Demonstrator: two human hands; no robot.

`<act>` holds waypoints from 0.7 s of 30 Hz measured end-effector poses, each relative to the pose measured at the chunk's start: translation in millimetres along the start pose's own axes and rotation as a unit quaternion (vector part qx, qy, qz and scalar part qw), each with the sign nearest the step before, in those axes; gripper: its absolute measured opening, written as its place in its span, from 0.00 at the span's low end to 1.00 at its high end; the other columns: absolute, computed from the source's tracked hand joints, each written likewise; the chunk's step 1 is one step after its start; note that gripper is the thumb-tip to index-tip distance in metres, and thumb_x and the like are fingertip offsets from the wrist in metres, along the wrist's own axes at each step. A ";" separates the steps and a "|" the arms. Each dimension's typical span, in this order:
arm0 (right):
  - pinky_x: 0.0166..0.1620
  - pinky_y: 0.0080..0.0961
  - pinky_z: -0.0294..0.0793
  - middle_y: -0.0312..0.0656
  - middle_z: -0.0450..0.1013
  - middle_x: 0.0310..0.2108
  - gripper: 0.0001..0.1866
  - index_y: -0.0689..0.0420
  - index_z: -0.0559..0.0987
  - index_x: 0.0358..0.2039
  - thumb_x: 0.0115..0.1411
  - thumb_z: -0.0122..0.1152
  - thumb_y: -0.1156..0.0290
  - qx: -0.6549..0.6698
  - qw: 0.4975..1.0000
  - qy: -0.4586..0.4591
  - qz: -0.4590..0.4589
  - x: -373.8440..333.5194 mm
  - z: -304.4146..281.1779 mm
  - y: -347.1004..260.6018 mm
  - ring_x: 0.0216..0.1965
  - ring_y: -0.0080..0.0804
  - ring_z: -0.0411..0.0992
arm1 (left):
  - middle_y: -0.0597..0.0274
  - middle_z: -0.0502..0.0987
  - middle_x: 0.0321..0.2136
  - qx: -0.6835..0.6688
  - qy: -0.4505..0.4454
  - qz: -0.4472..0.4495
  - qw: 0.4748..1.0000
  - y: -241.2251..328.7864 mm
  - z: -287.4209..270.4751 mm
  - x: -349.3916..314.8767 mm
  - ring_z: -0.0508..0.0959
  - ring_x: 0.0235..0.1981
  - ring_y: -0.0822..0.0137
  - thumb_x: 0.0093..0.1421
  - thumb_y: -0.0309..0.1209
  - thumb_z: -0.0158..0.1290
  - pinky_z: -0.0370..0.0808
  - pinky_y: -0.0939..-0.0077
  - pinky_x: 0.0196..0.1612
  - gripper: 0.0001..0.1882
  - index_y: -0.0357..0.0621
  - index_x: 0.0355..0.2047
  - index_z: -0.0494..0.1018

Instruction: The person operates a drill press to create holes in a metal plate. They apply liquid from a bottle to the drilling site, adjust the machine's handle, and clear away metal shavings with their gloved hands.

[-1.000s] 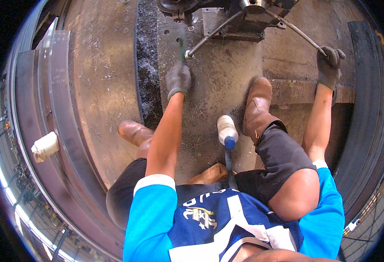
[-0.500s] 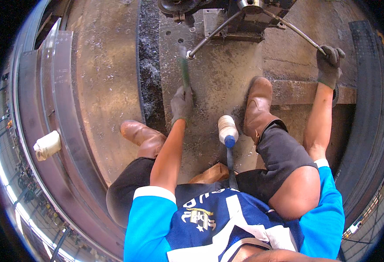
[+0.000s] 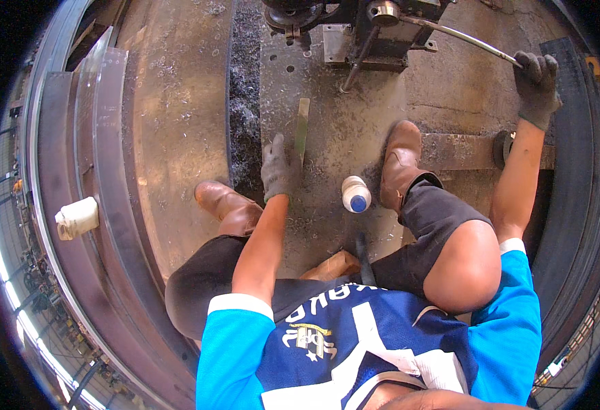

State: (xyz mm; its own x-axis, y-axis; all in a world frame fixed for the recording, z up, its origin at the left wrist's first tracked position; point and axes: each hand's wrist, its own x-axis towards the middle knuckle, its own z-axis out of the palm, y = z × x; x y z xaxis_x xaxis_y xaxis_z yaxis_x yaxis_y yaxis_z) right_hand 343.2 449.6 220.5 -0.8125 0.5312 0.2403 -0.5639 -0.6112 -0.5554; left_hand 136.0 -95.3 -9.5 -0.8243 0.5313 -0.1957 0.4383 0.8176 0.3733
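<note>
My right hand (image 3: 537,85), in a dark grey glove, is wrapped round the outer end of a metal lever (image 3: 460,37) at the far right. That lever runs to the round hub (image 3: 384,12) of a dark machine, and a second lever (image 3: 360,63) points down from the same hub. My left hand (image 3: 277,167), also gloved, is over the metal plate (image 3: 330,130) with its fingers loosely stretched forward. Just to its right, a narrow green strip (image 3: 302,130) appears to lie on the plate, its near end close to the hand.
A white bottle with a blue cap (image 3: 356,196) stands between my boots (image 3: 403,160). Metal shavings (image 3: 244,113) fill a dark groove on the left. A whitish plastic container (image 3: 78,218) sits on steel beams (image 3: 108,143) at far left. A wooden block (image 3: 332,265) is near my lap.
My right hand has moved outward with the lever, and the levers have turned about the hub. The green strip, blurred in my left hand before, now appears still beside that hand.
</note>
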 end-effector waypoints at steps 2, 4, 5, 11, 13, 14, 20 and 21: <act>0.48 0.30 0.62 0.30 0.61 0.16 0.14 0.47 0.66 0.19 0.63 0.53 0.70 -0.057 0.998 0.001 -0.011 2.1 22.3 -7.4 0.24 0.25 0.59 | 0.43 0.74 0.55 -0.015 0.133 0.131 0.982 37.9 -27.3 20.3 0.76 0.53 0.38 0.62 0.37 0.61 0.75 0.48 0.56 0.29 0.50 0.62 0.68; 0.49 0.29 0.62 0.30 0.63 0.19 0.12 0.48 0.68 0.22 0.64 0.53 0.70 -0.114 0.993 -0.022 -0.023 10.0 46.1 -15.9 0.26 0.25 0.59 | 0.45 0.73 0.58 -0.134 0.214 0.170 0.952 110.5 -63.2 39.3 0.74 0.56 0.41 0.59 0.36 0.64 0.73 0.50 0.59 0.32 0.47 0.63 0.69; 0.49 0.28 0.61 0.30 0.63 0.21 0.11 0.48 0.69 0.24 0.64 0.53 0.70 -0.141 0.989 -0.047 -0.023 16.9 56.9 -18.6 0.26 0.26 0.58 | 0.47 0.73 0.59 -0.169 0.258 0.298 0.904 155.2 -82.9 51.9 0.72 0.60 0.44 0.57 0.36 0.65 0.69 0.50 0.63 0.33 0.47 0.63 0.70; 0.48 0.27 0.63 0.30 0.65 0.25 0.08 0.50 0.72 0.29 0.67 0.52 0.67 0.045 0.996 -0.052 0.058 79.4 91.8 -28.3 0.28 0.26 0.59 | 0.48 0.73 0.49 -0.303 0.393 0.459 0.737 370.8 -177.0 84.8 0.77 0.46 0.50 0.66 0.35 0.54 0.70 0.48 0.52 0.26 0.45 0.62 0.64; 0.47 0.27 0.64 0.30 0.66 0.25 0.08 0.50 0.72 0.30 0.67 0.52 0.66 0.020 0.999 -0.020 0.022 97.1 70.8 -1.1 0.29 0.26 0.60 | 0.46 0.69 0.50 -0.324 0.321 0.424 0.783 381.6 -188.7 82.8 0.75 0.47 0.45 0.63 0.35 0.55 0.66 0.41 0.55 0.29 0.48 0.63 0.62; 0.47 0.27 0.64 0.30 0.66 0.26 0.08 0.51 0.73 0.30 0.67 0.52 0.66 0.002 1.000 0.006 0.006 102.7 54.1 18.1 0.29 0.26 0.61 | 0.47 0.69 0.48 -0.321 0.319 0.425 0.784 378.6 -189.2 83.5 0.75 0.46 0.45 0.63 0.34 0.55 0.67 0.41 0.53 0.27 0.48 0.62 0.62; 0.47 0.28 0.66 0.31 0.68 0.28 0.08 0.52 0.74 0.33 0.68 0.52 0.64 -0.078 0.990 0.117 0.001 115.5 -34.0 104.2 0.31 0.25 0.63 | 0.48 0.69 0.42 -0.321 0.322 0.394 0.799 412.8 -124.7 123.3 0.75 0.43 0.45 0.62 0.33 0.54 0.70 0.44 0.48 0.22 0.48 0.55 0.63; 0.46 0.28 0.66 0.31 0.68 0.28 0.08 0.52 0.74 0.33 0.68 0.52 0.64 -0.091 0.988 0.127 0.005 117.7 -39.9 110.3 0.31 0.25 0.63 | 0.48 0.69 0.42 -0.315 0.314 0.384 0.809 435.7 -112.1 136.4 0.75 0.43 0.45 0.62 0.33 0.55 0.71 0.45 0.48 0.22 0.48 0.54 0.63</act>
State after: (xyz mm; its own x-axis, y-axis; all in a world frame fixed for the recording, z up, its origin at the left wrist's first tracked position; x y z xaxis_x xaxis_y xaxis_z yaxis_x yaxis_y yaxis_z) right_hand 191.3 468.2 155.7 -0.7414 0.6699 0.0400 -0.5018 -0.5138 -0.6959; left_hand 174.4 308.5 228.1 -0.5010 0.4494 0.7396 0.8019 -0.0802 0.5920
